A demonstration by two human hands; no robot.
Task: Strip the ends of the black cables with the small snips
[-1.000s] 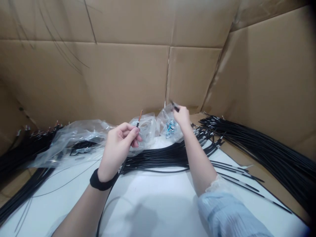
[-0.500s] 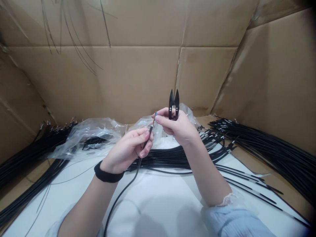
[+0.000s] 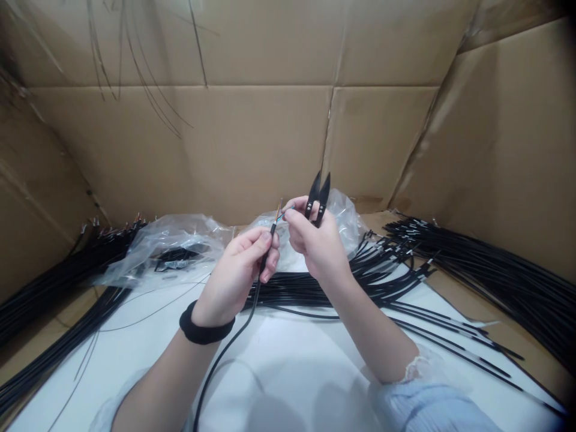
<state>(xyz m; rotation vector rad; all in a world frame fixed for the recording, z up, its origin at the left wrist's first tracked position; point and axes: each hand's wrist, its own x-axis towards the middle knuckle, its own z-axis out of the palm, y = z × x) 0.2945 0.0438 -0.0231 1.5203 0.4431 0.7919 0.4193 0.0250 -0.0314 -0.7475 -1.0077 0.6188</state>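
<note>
My left hand is closed round a black cable just below its stripped end, which points up. Thin coloured wires stick out of that end. My right hand holds black thread snips in the palm, blades up and slightly apart, while its thumb and forefinger pinch one of the coloured wires. The cable hangs down from my left hand across the white table.
A bundle of black cables lies behind my hands, a large pile of cables at the right and another cable pile at the left. Clear plastic bags lie at the back. Cardboard walls enclose the table.
My right hand came back from the bags with the snips and met my left hand. Its fingertips now pinch a wire at the cable end.
</note>
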